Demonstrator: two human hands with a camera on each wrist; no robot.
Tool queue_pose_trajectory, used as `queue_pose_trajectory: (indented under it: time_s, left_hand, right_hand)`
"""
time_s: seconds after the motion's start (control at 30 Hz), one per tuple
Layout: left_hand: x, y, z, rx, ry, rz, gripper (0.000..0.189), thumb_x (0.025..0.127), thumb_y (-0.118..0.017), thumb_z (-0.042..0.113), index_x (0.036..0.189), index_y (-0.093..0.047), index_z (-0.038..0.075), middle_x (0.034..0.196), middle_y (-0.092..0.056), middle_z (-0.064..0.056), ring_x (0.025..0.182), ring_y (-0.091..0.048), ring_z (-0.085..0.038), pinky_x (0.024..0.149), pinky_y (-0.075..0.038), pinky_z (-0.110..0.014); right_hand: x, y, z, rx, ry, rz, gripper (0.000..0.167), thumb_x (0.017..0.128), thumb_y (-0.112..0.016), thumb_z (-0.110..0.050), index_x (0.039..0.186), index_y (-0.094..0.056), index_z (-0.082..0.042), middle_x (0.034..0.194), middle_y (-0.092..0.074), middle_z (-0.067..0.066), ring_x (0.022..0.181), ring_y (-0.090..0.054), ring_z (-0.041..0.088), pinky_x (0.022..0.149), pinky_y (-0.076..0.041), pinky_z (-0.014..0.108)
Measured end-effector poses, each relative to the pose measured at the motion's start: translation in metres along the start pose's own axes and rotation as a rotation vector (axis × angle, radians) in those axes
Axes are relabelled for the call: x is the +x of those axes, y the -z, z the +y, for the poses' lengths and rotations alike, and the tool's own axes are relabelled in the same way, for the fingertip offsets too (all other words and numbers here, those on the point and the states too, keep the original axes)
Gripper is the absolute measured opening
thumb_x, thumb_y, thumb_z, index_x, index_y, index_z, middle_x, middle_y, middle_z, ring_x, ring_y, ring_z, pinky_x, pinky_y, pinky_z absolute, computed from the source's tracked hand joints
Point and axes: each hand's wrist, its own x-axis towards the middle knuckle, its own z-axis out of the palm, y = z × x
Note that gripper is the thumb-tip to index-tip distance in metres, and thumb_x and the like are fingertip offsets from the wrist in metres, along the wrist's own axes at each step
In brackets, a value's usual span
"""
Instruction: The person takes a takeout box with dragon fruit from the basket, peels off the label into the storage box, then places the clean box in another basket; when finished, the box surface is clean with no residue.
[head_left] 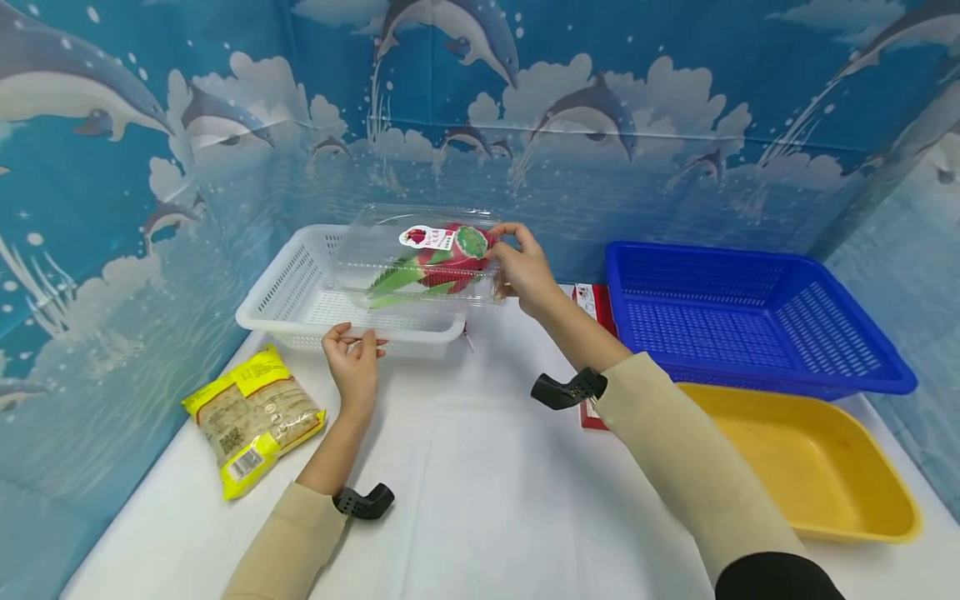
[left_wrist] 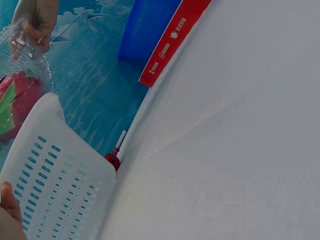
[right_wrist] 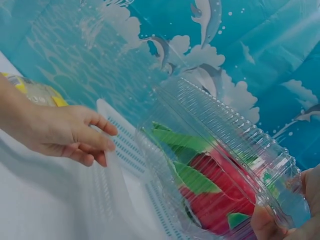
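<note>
My right hand (head_left: 528,271) grips one end of a clear plastic box (head_left: 356,262), raised over the white basket (head_left: 262,323). Inside the box lies a red dragon fruit (head_left: 448,279) with green leaf tips and a printed label (head_left: 427,237) in front of it. The right wrist view shows the thumb and fingers at the end of the ribbed box (right_wrist: 220,120). At the basket's near side, my left hand (head_left: 354,362) pinches the rim between thumb and fingers. Perforated walls of the same basket (left_wrist: 65,190) fill the lower left of the left wrist view.
A yellow-ended bag of grainy food (head_left: 258,417) lies left of the white basket. On the right stand a blue basket (head_left: 862,379) and a yellow tub (head_left: 892,500). A red box (head_left: 596,304) lies beside the blue basket. A dolphin-print curtain (head_left: 450,167) borders the white table.
</note>
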Motion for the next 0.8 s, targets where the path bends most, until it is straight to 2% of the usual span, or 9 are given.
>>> queue_pose_trajectory:
  time_s: [0.13, 0.5, 0.7, 0.8]
  left_hand:
    - [0.000, 0.000, -0.002, -0.010, -0.001, 0.007, 0.032, 0.094, -0.053, -0.009, 0.119, -0.034, -0.001, 0.093, -0.044, -0.009, 0.065, -0.062, -0.009, 0.057, -0.051, -0.016]
    - [-0.001, -0.001, 0.001, -0.008, -0.001, 0.019, 0.031, 0.094, -0.053, -0.010, 0.118, -0.035, 0.000, 0.093, -0.044, -0.010, 0.065, -0.062, -0.010, 0.057, -0.050, -0.016]
    - [-0.003, -0.002, 0.002, -0.010, 0.007, 0.015, 0.032, 0.094, -0.053, -0.010, 0.118, -0.035, 0.000, 0.094, -0.045, -0.010, 0.065, -0.061, -0.010, 0.057, -0.050, -0.016]
    - [-0.003, -0.002, 0.002, -0.009, 0.009, 0.014, 0.032, 0.094, -0.053, -0.010, 0.118, -0.035, 0.000, 0.094, -0.045, -0.010, 0.065, -0.061, -0.010, 0.057, -0.050, -0.015]
  right_hand:
    - [-0.006, 0.012, -0.004, -0.014, -0.007, 0.005, 0.029, 0.095, -0.052, -0.010, 0.122, -0.051, -0.020, 0.098, -0.053, 0.009, 0.043, -0.037, 0.013, 0.040, -0.042, 0.026]
    - [-0.019, 0.043, -0.011, -0.030, -0.006, 0.022, 0.026, 0.097, -0.051, -0.010, 0.120, -0.051, -0.021, 0.101, -0.053, 0.010, 0.045, -0.038, 0.014, 0.040, -0.042, 0.025]
    - [-0.029, 0.066, -0.012, -0.067, -0.007, 0.029, 0.029, 0.097, -0.050, -0.011, 0.124, -0.048, -0.020, 0.111, -0.050, 0.008, 0.046, -0.040, 0.013, 0.041, -0.043, 0.025]
    - [-0.035, 0.077, -0.012, -0.077, -0.006, 0.038, 0.029, 0.097, -0.050, -0.010, 0.125, -0.048, -0.019, 0.111, -0.050, 0.009, 0.045, -0.040, 0.012, 0.041, -0.043, 0.025]
